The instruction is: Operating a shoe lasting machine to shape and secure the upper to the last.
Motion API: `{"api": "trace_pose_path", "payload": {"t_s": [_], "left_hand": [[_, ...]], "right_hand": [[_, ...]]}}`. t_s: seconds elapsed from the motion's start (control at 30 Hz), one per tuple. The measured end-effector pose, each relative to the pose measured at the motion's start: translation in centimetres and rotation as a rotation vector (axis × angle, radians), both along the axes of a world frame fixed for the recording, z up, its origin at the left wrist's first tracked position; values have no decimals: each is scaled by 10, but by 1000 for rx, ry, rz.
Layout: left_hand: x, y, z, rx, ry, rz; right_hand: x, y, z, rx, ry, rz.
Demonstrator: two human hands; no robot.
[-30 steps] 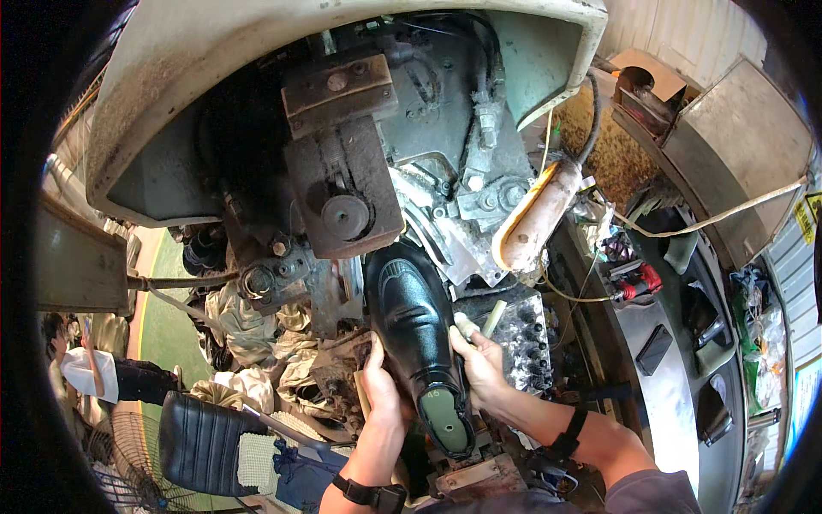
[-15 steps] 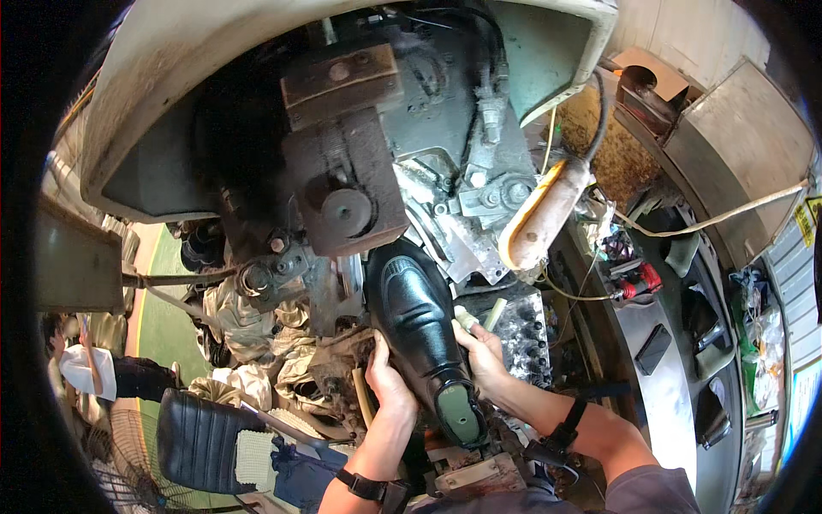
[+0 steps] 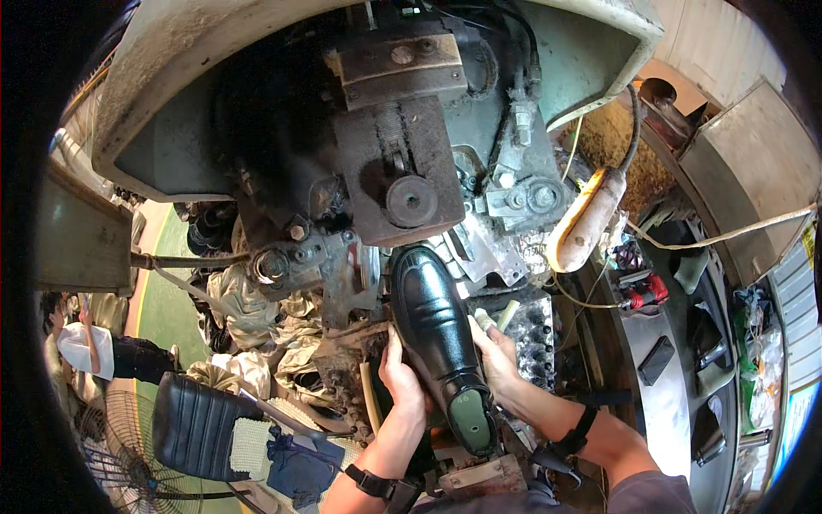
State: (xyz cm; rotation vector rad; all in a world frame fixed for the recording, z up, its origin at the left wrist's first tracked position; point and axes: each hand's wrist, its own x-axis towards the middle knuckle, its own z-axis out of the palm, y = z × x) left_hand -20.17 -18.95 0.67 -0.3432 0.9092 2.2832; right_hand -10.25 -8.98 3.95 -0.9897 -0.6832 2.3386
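A glossy black leather shoe (image 3: pixel 432 313) lies lengthwise in front of me, its toe pointing away, just below the dark metal block (image 3: pixel 398 171) of a machine. A green shoe last (image 3: pixel 470 420) shows in its heel opening. My left hand (image 3: pixel 401 375) is closed along the shoe's left side. On the opposite side, my right hand (image 3: pixel 497 358) grips the shoe, with something pale at its fingertips. The undersides of both hands' grip are hidden by the shoe. Whether the toe touches the machine's metal plates (image 3: pixel 492 253), I cannot tell.
An elongated lamp (image 3: pixel 586 221) hangs at the right of the machine. Further right, a dark phone (image 3: pixel 657 360) and a red tool (image 3: pixel 644 291) lie by a metal bench edge. To the left stand a black chair (image 3: pixel 201 428), a wire fan (image 3: pixel 128 463) and a person (image 3: pixel 90 347).
My view has shifted, so the machine appears further right. Relative to the machine block, the shoe has moved left, and its toe now lies beneath the block. Both hands keep their hold.
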Motion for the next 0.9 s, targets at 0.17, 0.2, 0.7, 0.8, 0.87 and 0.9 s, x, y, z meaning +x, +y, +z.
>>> {"api": "trace_pose_path", "payload": {"t_s": [0.17, 0.2, 0.7, 0.8, 0.87, 0.9], "left_hand": [[4, 1, 14, -12, -10, -12], [4, 0, 15, 6, -10, -12], [10, 3, 28, -332, 83, 99], [14, 5, 31, -323, 74, 106], [12, 6, 28, -297, 70, 83], [10, 7, 29, -298, 71, 86]], "right_hand": [[1, -1, -2, 9, 17, -11], [1, -1, -3, 22, -2, -11], [2, 2, 0, 117, -97, -46], [5, -3, -1, 128, -77, -118], [4, -1, 8, 136, -92, -108], [2, -1, 9, 142, -105, -108]]}}
